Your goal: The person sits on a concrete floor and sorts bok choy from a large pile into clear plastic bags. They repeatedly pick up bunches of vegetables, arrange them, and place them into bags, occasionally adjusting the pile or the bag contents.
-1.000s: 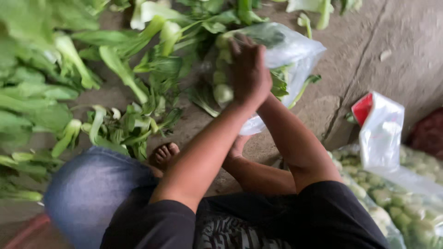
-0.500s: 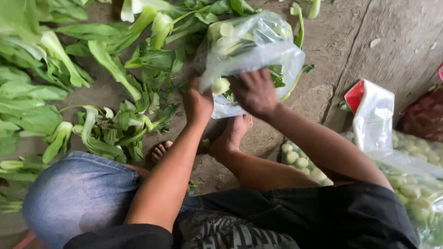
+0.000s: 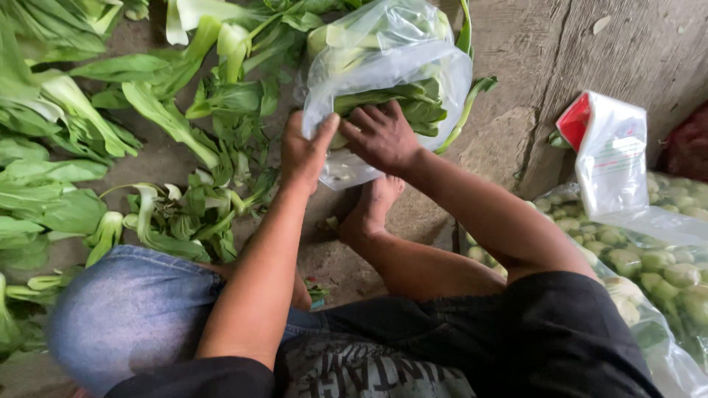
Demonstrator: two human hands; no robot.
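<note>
A clear plastic bag [image 3: 398, 51] holding green leafy vegetables with pale stalks lies on the concrete floor just beyond my foot. My left hand [image 3: 304, 147] grips the bag's near left edge. My right hand [image 3: 382, 136] is pushed into the bag's mouth, palm down on the dark leaves [image 3: 413, 107] inside. Whether its fingers hold anything is hidden by the leaves.
Loose leafy greens [image 3: 169, 125] are spread over the floor to the left. A large clear sack of packed pale vegetable heads [image 3: 649, 265] lies at the right, with a white and red plastic bag [image 3: 608, 158] on it. My bare foot [image 3: 372, 210] and denim-covered knee [image 3: 125, 309] are below.
My hands have drawn the bag nearer. The right hand has gone from the bag's outside into its mouth, and the left hand has taken hold of its edge.
</note>
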